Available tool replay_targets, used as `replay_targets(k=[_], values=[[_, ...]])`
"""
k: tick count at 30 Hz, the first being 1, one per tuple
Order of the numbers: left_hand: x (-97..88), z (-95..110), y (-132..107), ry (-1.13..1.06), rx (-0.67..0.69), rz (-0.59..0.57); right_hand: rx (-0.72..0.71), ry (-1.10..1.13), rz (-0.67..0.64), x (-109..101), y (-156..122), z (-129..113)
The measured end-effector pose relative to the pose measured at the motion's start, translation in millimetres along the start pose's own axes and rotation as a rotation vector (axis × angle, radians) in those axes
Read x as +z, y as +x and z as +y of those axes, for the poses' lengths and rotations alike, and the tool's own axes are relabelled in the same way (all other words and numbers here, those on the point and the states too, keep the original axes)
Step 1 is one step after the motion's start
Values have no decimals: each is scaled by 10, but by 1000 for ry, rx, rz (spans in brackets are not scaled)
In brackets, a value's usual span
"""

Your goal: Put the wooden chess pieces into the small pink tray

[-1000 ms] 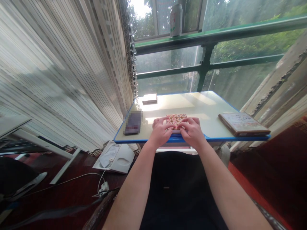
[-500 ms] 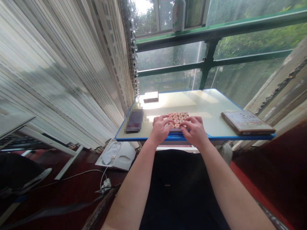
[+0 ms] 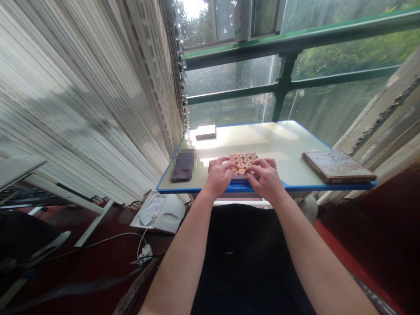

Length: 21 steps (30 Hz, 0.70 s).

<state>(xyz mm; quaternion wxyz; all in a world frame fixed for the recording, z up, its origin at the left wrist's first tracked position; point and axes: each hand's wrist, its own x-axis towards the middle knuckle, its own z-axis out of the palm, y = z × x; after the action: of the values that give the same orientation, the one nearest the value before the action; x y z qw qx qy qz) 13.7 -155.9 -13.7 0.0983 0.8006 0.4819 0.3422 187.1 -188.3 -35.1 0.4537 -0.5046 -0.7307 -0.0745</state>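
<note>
Several round wooden chess pieces [image 3: 243, 160] with red markings lie packed in a tight block near the front edge of a pale table [image 3: 282, 144] with a blue rim. My left hand [image 3: 219, 174] curls its fingers against the left side of the block. On the right side my right hand [image 3: 266, 176] does the same, fingers bent and pressed on the pieces. Both hands cover the nearest pieces.
A dark phone-sized object [image 3: 183, 165] lies on the table's left. A small flat box [image 3: 206, 131] rests at the back left, a brown board box [image 3: 337, 165] at the right edge. A can [image 3: 242, 19] stands on the window ledge. Cables and a white tray [image 3: 159, 212] are on the floor.
The view has shifted slightly; both hands stay clasped around the block of pieces with little movement.
</note>
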Motion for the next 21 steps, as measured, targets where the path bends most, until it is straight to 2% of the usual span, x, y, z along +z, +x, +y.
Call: replay_targets(k=[8,13,17,21], values=[[-1,8,6,-2,22,-83,-20,-2,17,22,-7,29],[-8,5,16,-31,17,-59,-4,13,25,19,-12,35],[-3,-18,41,-56,-67,28,36,28,56,37,-4,35],[6,-46,54,-56,-90,45,95,10,-27,61,73,13]])
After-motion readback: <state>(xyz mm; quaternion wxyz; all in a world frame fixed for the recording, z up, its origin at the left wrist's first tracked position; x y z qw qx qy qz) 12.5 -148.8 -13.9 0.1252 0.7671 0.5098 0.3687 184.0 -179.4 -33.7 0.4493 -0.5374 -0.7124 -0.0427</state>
